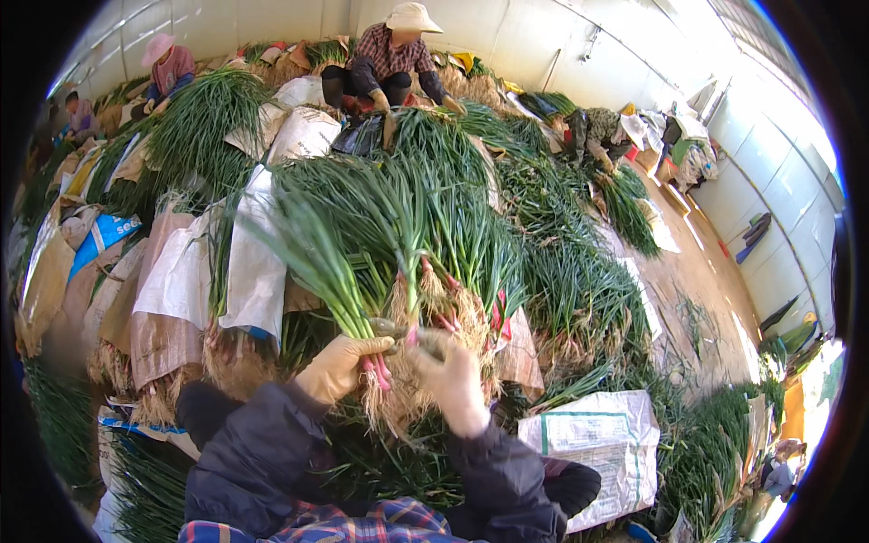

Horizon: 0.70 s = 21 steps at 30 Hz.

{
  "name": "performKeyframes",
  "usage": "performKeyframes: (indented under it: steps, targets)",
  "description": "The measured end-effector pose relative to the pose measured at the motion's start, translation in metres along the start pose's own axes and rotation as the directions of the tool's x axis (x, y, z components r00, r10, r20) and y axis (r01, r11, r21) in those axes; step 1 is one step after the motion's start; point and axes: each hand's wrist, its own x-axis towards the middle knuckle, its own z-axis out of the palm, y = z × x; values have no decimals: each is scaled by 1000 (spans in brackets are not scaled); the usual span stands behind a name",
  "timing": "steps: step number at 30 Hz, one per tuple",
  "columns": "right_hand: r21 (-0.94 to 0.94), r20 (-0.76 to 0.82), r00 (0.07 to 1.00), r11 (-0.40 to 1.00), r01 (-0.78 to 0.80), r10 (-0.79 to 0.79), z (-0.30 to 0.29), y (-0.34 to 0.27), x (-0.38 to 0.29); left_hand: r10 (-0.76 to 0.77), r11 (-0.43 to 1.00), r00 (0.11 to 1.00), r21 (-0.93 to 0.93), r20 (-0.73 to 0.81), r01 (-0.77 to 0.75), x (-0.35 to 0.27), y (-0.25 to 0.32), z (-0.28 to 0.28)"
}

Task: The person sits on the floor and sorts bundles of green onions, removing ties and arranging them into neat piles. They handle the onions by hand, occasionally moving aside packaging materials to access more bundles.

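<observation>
My left hand (343, 366), in a pale rubber glove with dirty fingertips, is closed around a small bunch of green onions (349, 302). Their pink bases and stringy roots hang below the fist, and their leaves fan up to the left, blurred. My right hand (451, 380), also gloved, is blurred by motion beside the bunch. Its fingers are at the pink base of a single onion stalk (411, 295); whether they grip it is unclear. Right in front lies a heap of green onions (468, 237), roots towards me.
White woven sacks (254, 251) cover bundles on the left. A printed sack (597, 448) lies by my right knee. Across the heap a person in a pale hat (394, 61) handles onions; another person (607, 136) bends at the right. Bare floor (706, 305) runs along the right wall.
</observation>
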Motion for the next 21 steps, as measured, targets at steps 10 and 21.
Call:
performKeyframes:
  steps: [10, 21]
  targets:
    - [-480, -142, 904, 827, 292, -402, 2, -22, 50, -41, 991, 990, -119, 136, 58, -86, 2, -72]
    - [-912, -72, 981, 410, 8, -181, -9, -12, 82, 60, 971, 989, -223, -133, -89, -129, -9, -84]
